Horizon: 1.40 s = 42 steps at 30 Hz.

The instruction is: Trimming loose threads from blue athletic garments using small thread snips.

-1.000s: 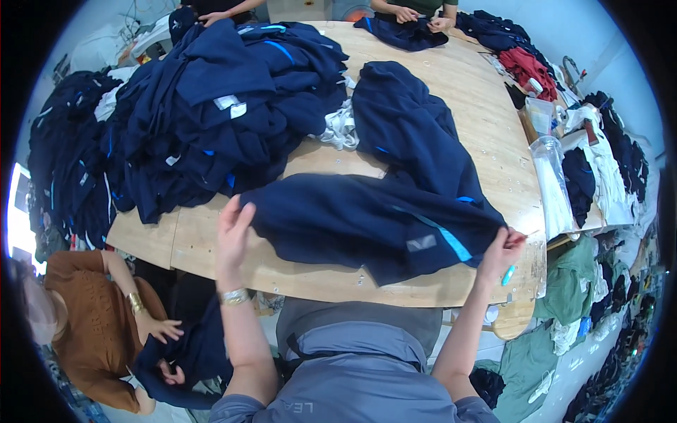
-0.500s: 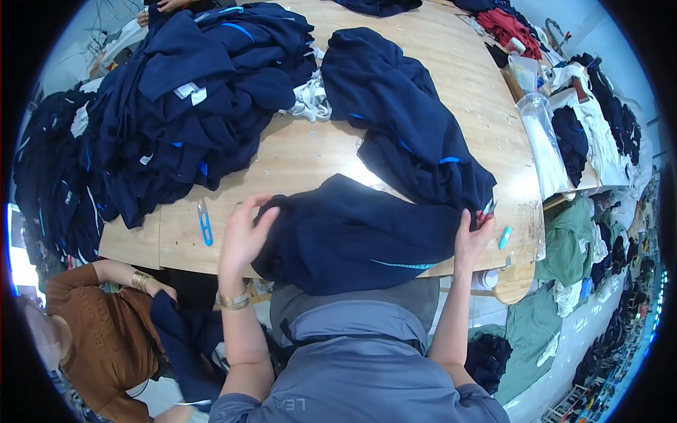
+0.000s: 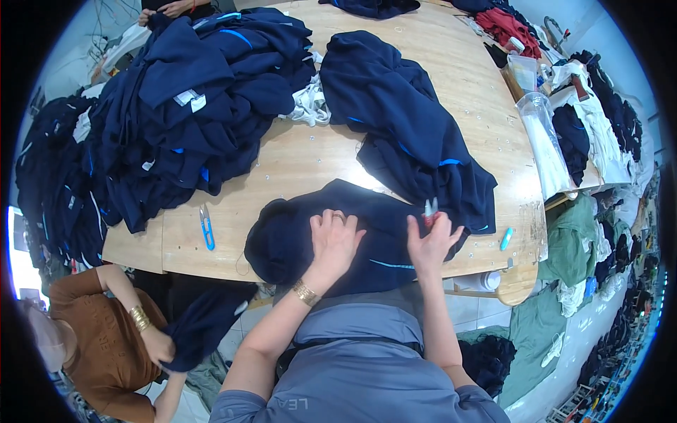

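Observation:
A dark navy garment (image 3: 282,236) with a light blue strip lies bunched at the table's near edge, partly over my lap. My left hand (image 3: 335,243) is on its middle, fingers bent down into the cloth and thumb out to the side. To the right, my right hand (image 3: 431,247) is over the garment's right part. It holds red-handled thread snips (image 3: 430,211), blades pointing up and away from me; thumb and fingertips are spread around them. Just beyond lies a second navy garment (image 3: 395,92) with bright blue trim, its lower end by my right hand.
A big heap of navy garments (image 3: 204,92) fills the left of the table (image 3: 296,162). Blue snips (image 3: 206,228) lie before it, and a small turquoise tool (image 3: 506,239) at the right. A co-worker (image 3: 106,331) sits at lower left with dark cloth; another person's hands (image 3: 173,8) show beyond the heap.
My left hand has moved right from the garment's left edge onto its middle. My right hand has shifted left with the snips. The co-worker's dark cloth has moved.

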Each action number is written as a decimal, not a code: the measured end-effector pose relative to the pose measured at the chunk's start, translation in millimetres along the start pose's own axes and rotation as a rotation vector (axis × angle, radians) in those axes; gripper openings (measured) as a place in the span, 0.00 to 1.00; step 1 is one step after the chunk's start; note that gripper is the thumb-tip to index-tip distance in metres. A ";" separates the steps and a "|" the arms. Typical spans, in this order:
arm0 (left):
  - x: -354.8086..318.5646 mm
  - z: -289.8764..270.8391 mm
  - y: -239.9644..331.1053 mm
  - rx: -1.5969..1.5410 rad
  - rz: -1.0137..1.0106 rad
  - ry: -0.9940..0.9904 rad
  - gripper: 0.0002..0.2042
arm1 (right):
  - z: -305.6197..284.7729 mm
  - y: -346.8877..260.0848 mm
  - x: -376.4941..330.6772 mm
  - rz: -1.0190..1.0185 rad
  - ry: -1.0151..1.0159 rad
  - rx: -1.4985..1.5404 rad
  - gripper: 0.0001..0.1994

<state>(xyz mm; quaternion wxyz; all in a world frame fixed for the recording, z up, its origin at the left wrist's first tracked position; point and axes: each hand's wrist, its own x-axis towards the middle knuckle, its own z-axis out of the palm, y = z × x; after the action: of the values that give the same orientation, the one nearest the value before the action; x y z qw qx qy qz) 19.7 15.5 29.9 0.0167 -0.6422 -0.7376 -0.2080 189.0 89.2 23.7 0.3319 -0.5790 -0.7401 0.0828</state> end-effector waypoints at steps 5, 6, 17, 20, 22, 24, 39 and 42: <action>2.8 -0.8 3.0 -0.440 -0.102 -0.034 0.08 | 4.6 -14.9 0.1 -0.151 -0.166 0.233 0.21; 6.3 -4.7 -1.7 -0.800 -0.208 -0.137 0.05 | 7.4 -12.0 0.6 -0.184 -0.194 0.214 0.21; 5.0 -48.5 4.2 -1.810 -0.639 0.090 0.10 | -14.5 -45.2 21.3 -0.290 -0.059 0.501 0.16; 4.3 -47.6 5.1 -1.760 -0.634 0.110 0.11 | -31.1 -51.5 22.1 -0.384 -0.147 0.428 0.16; 5.3 -51.4 7.4 -1.735 -0.606 0.111 0.11 | -37.0 -55.0 22.1 -0.442 -0.249 0.361 0.16; 6.2 -53.5 9.5 -1.710 -0.577 0.108 0.11 | -36.0 -55.3 20.3 -0.460 -0.261 0.311 0.16; 4.2 -55.1 14.1 -1.517 -0.466 0.127 0.15 | -35.2 -60.2 23.9 -0.573 -0.263 0.172 0.18; 3.3 -55.2 14.0 -1.520 -0.470 0.136 0.16 | -36.9 -60.0 22.7 -0.564 -0.273 0.170 0.18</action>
<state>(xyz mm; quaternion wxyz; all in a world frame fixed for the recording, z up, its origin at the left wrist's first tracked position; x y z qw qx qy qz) 19.1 1.7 85.2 -0.4251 -0.2910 -0.5072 -0.6909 160.0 81.3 91.4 0.2864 -0.3049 -0.8995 0.1260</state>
